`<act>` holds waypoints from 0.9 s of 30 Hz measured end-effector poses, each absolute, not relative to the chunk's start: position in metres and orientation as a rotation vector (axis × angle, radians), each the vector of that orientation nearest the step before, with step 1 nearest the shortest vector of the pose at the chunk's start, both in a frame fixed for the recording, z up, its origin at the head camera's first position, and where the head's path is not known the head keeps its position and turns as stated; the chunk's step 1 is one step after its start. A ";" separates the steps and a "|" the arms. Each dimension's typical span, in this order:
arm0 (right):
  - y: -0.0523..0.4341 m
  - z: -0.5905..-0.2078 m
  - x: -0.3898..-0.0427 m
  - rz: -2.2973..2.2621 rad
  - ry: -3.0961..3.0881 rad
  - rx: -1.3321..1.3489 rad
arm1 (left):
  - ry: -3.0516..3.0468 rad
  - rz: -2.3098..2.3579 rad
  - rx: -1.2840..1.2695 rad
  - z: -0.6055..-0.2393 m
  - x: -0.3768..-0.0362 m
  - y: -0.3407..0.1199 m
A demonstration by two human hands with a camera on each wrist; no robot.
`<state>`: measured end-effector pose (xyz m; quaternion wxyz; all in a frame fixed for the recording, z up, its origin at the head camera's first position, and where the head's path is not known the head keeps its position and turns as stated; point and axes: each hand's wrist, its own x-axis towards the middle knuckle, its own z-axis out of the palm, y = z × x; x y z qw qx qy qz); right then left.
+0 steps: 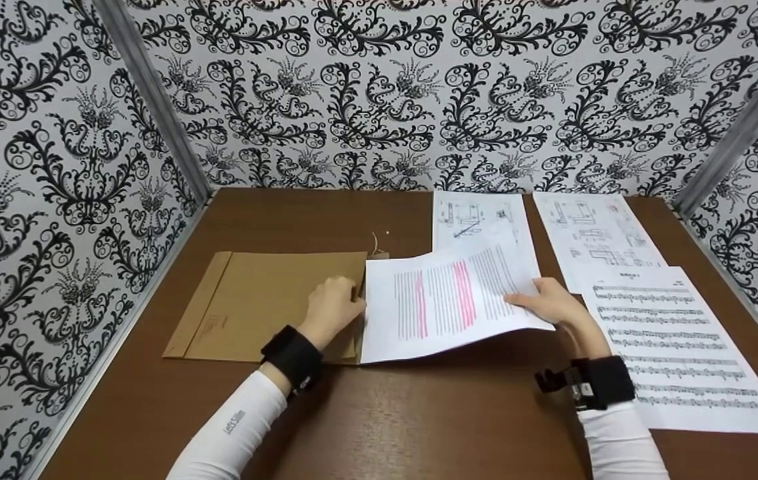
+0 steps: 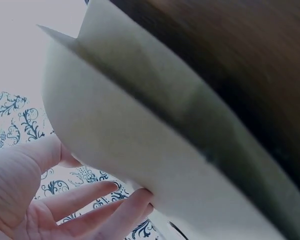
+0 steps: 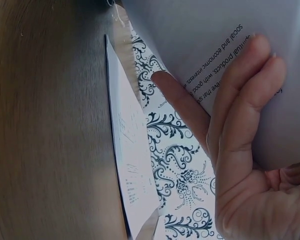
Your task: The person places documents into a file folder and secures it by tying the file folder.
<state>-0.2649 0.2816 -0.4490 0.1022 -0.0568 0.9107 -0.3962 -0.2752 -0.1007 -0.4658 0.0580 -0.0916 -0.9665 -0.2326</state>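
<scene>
A brown paper envelope [image 1: 265, 300] lies flat on the wooden table [image 1: 419, 420], its open end facing right. My left hand [image 1: 333, 307] grips that open edge; in the left wrist view the thumb and fingers [image 2: 90, 202] hold the envelope's edge [image 2: 140, 125] between them. My right hand [image 1: 549, 303] pinches the right side of a white printed sheet [image 1: 445, 300] with pink highlighted lines. The sheet is lifted a little, and its left edge meets the envelope's opening. In the right wrist view the fingers [image 3: 240, 100] lie against the sheet's underside [image 3: 240, 30].
Two sheets with technical drawings [image 1: 479, 217] [image 1: 595, 233] lie at the back right. A sheet of music [image 1: 679, 347] lies along the right side. A small string tag [image 1: 377, 252] sits by the envelope's far corner. Patterned walls close in three sides.
</scene>
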 end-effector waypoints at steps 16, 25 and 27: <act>0.286 -0.453 -0.267 -1.228 2.647 -0.197 | -2.858 -0.703 -0.305 -0.464 -0.271 -0.102; 0.288 -0.463 -0.272 -1.334 2.575 -0.153 | -2.853 -0.658 -0.341 -0.467 -0.267 -0.102; 0.288 -0.465 -0.272 -1.360 2.558 -0.145 | -2.861 -0.649 -0.352 -0.467 -0.266 -0.101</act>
